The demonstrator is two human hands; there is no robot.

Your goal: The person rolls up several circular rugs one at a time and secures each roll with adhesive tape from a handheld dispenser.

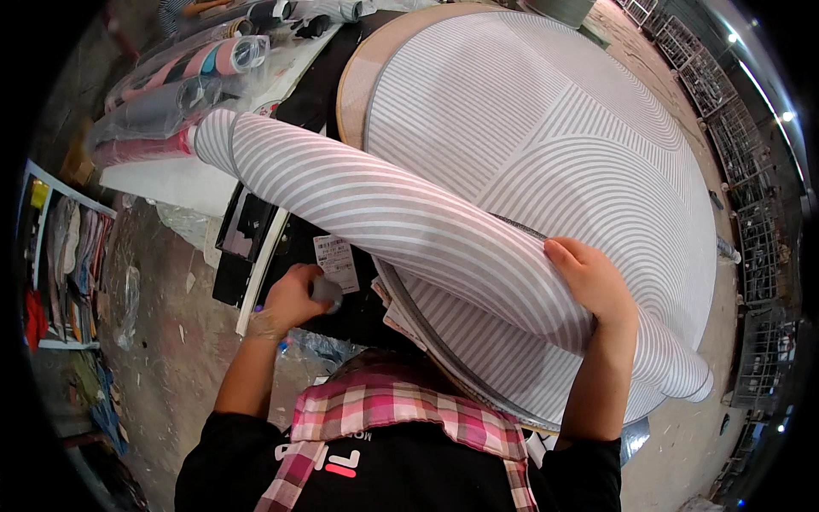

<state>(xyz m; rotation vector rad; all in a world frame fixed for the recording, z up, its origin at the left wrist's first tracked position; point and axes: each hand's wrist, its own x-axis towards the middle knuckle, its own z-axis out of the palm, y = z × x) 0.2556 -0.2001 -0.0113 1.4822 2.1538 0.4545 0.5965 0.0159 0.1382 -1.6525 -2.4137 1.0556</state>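
A long rolled-up rug (pixel 401 213) with grey and white curved stripes lies slantwise, from the upper left down to the right. Beneath it is a large round rug (pixel 478 94) in matching stripes, spread flat. My right hand (pixel 595 282) rests on the right part of the roll, its fingers bent against the rug's surface. At the left, my left hand (pixel 293 297) closes on a small round grey object (pixel 327 294), blurred, perhaps a roll of tape. Beside that hand, a white printed label (pixel 336 263) lies on the black surface (pixel 363 311).
Plastic-wrapped rolls (pixel 183 72) are heaped at the upper left. A black tray (pixel 246 226) and a white strip (pixel 261 271) are near my left hand. Shelving with folded textiles (pixel 72 256) stands far left; wire cages (pixel 759 282) line the right side.
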